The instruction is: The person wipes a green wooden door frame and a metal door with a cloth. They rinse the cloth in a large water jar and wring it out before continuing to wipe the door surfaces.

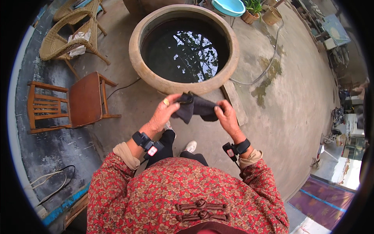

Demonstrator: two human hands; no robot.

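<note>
A dark piece of cloth [201, 108], perhaps a sock, is stretched sideways between both hands, just below the near rim of a large round stone or ceramic basin [181, 87]. My left hand [167, 110], with a ring on one finger, pinches the cloth's left end between thumb and fingers. At the other end, my right hand [225, 113] grips an edge of it. Part of the cloth hangs in a fold beside the left fingers. Dark water [160, 55] in the basin mirrors branches and leaves. Each wrist wears a black strap with a small device.
A wooden chair [84, 99] and wicker chairs [62, 48] stand at the left. Beyond the basin are a light-blue plastic basin [229, 7] and a potted plant [252, 11]. A hose [270, 65] curves over the concrete floor at right. A slab [236, 102] lies beside the basin.
</note>
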